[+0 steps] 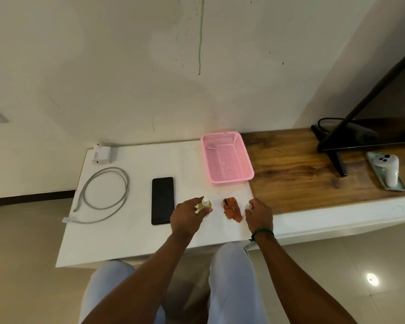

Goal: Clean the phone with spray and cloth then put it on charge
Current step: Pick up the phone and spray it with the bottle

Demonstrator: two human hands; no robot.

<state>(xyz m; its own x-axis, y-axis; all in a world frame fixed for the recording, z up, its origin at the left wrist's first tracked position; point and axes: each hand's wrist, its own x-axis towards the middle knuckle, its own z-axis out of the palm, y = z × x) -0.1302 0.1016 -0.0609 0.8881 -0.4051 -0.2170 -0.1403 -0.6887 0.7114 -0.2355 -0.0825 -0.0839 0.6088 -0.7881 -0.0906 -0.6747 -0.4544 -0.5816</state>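
Spanning the lower middle of the view, the white table [131,239] carries everything. The pink basket [227,160] is at its far right and the coiled grey cable [105,195] at its left. The black phone [162,200] lies flat and untouched beside the cable. The left hand [187,218] curls round the spray bottle. The right hand [258,215] may pinch a small white object [248,206]; I cannot tell. The charger brick [101,155] sits by the wall and the crumpled orange cloth [232,210] lies between the hands. The spray bottle [205,204] stands upright. Spraying looks about to start, and the next move calls for aiming the nozzle at the phone or the cloth.
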